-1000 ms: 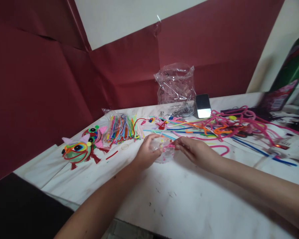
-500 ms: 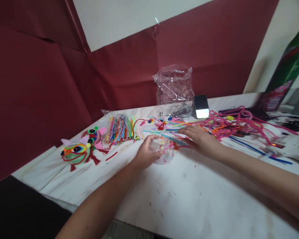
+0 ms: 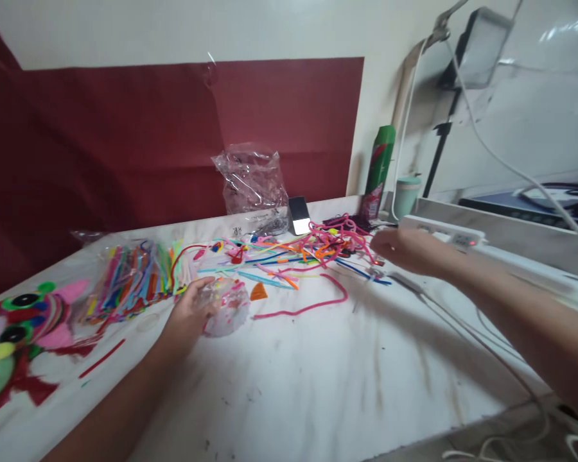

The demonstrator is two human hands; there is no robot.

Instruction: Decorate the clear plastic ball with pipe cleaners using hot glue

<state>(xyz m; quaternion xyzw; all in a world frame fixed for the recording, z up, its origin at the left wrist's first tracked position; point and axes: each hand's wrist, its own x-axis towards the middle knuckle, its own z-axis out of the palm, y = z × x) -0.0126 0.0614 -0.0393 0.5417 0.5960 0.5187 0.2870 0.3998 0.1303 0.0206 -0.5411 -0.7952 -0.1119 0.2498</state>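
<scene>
My left hand (image 3: 190, 314) is closed around the side of a clear, rounded plastic piece (image 3: 228, 311) with pink and yellow bits on it, held at the table top. My right hand (image 3: 397, 249) reaches out at the right, just above a white corded tool (image 3: 402, 282) with a small orange light near its tip. Motion smears its fingers, so their pose is unclear. An orange-brown scrap (image 3: 259, 292) and a bent pink pipe cleaner (image 3: 301, 311) lie between the hands.
Tangled pink pipe cleaners (image 3: 337, 240) lie at the back, near a dark box (image 3: 298, 215) and green can (image 3: 379, 167). On the left are bagged coloured pipe cleaners (image 3: 139, 276) and decorated figures (image 3: 33, 321). A white power strip (image 3: 462, 239) and cables occupy the right.
The view has swung to the right. My right hand has left the pipe cleaners near the plastic piece and moved right, towards the corded tool. My left hand still holds the plastic piece.
</scene>
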